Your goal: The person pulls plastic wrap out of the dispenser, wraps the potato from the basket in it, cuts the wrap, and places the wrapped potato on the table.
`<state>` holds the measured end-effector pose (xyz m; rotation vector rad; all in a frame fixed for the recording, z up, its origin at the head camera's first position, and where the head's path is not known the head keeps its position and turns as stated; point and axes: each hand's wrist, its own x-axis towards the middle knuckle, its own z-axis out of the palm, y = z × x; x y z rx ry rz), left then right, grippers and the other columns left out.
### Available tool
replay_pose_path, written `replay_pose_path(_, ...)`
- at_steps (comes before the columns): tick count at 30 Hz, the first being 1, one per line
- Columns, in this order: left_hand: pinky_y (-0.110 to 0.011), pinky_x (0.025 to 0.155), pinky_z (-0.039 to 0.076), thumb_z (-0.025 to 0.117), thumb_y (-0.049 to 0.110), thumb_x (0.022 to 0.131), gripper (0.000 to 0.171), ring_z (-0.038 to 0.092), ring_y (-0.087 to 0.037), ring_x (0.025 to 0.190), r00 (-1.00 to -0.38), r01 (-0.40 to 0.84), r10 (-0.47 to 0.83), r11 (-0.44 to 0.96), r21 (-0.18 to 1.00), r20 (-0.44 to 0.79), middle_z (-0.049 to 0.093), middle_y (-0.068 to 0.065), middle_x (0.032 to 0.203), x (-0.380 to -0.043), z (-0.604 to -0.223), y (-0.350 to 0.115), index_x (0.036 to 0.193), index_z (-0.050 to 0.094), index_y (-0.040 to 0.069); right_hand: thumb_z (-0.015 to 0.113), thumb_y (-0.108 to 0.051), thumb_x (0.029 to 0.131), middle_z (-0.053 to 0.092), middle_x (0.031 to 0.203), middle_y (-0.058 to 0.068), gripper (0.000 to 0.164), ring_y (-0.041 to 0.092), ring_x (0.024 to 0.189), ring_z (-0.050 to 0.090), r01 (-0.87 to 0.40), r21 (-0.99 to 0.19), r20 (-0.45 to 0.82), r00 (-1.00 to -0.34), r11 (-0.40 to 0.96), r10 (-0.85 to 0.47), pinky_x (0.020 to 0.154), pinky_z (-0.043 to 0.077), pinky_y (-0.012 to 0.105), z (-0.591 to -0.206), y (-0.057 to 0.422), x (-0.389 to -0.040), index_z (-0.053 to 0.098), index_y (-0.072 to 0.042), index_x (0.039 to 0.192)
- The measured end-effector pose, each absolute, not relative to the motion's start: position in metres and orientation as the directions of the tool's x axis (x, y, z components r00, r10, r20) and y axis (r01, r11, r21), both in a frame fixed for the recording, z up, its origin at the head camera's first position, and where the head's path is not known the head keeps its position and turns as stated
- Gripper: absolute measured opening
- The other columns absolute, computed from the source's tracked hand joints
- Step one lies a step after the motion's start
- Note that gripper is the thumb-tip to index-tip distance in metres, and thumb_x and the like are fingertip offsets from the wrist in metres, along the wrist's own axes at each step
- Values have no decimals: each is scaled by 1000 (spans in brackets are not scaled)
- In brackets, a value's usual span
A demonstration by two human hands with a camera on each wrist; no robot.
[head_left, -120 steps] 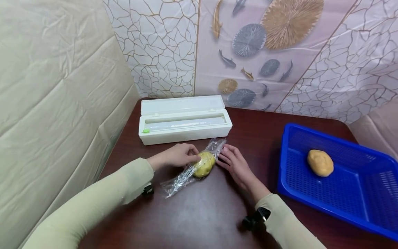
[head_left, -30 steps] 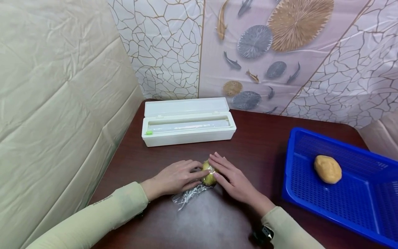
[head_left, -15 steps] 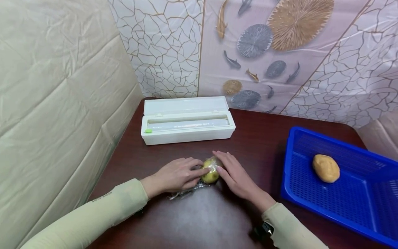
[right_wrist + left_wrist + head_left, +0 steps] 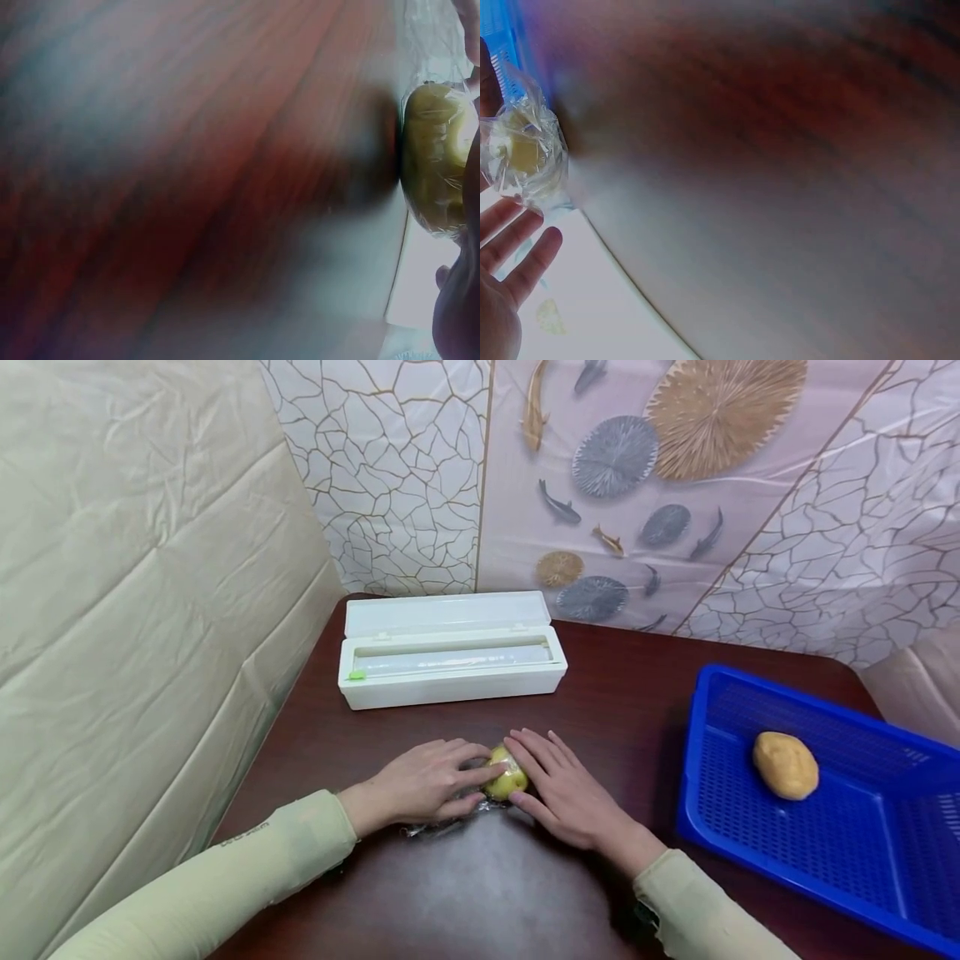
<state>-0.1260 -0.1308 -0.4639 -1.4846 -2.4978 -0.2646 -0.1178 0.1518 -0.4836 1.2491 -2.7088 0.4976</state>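
Observation:
A yellow potato [image 4: 507, 781] wrapped in cling film lies on the table between the two hands. The left hand [image 4: 427, 782] holds it from the left, index finger over its top and thumb low at its near side; other fingers stand apart from it in the left wrist view. Straight fingers of the right hand [image 4: 562, 789] rest on its right side, with the thumb at the near edge. Crumpled film [image 4: 551, 150] bunches at the potato's end in the left wrist view. Smooth film covers the potato [image 4: 433, 161] in the right wrist view.
Behind the hands stands a white cling film box [image 4: 453, 689], its lid raised and a roll inside, with a green slider at its left end. At right is a blue basket [image 4: 847, 852] holding another potato [image 4: 785, 766]. Cloth-covered walls border the dark brown table [image 4: 480, 893].
Both hands have drawn in around the potato, which moved slightly nearer. The film's loose tail, earlier spread left, is now mostly tucked under the left hand. The right fingers shifted over the potato.

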Motion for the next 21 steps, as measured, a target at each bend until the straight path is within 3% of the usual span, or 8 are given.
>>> replay_pose_path(3,-37,97,57,66,36,105,48,66,-22,118,-464,880,839,475,34,286,66,-8,137,-126,-462,-131,150,63,20,37,-55,114,36,169,17,72,37,157,33,-760,-218,233,-650,613,-723,126,23,61,-482,152,-118,33,-6,165)
replay_pose_path(6,-37,96,58,67,35,104,47,67,-22,116,-457,881,838,472,22,297,68,-7,135,-128,-461,-129,148,66,20,41,-50,114,39,167,17,67,37,156,35,-754,-249,237,-656,608,-717,125,25,62,-480,152,-119,36,-5,164)
replay_pose_path(10,-37,95,58,66,37,104,47,67,-22,116,-460,881,844,473,22,275,70,-7,135,-130,-457,-128,147,66,19,46,-29,114,48,161,16,49,37,149,42,-689,-441,263,-712,575,-651,121,30,64,-475,153,-120,50,-6,157)
replay_pose_path(13,-38,96,57,65,41,106,47,67,-23,118,-470,877,849,480,21,241,71,-6,135,-131,-452,-127,147,66,19,39,-20,115,50,159,14,43,36,146,43,-592,-602,249,-777,536,-578,117,34,62,-471,153,-122,59,-9,152)
replay_pose_path(16,-39,99,56,64,44,106,47,67,-23,120,-471,876,854,483,-1,221,71,-5,135,-133,-447,-125,146,66,19,32,-18,117,53,158,13,45,35,146,45,-522,-686,226,-815,506,-534,116,35,59,-469,154,-123,64,-9,147)
replay_pose_path(21,-41,107,52,66,44,105,46,66,-25,127,-452,879,858,474,-38,244,70,-8,137,-134,-447,-122,142,68,17,30,-15,118,68,141,9,46,30,136,60,-496,-735,247,-831,463,-499,114,43,40,-468,158,-123,69,-7,139)
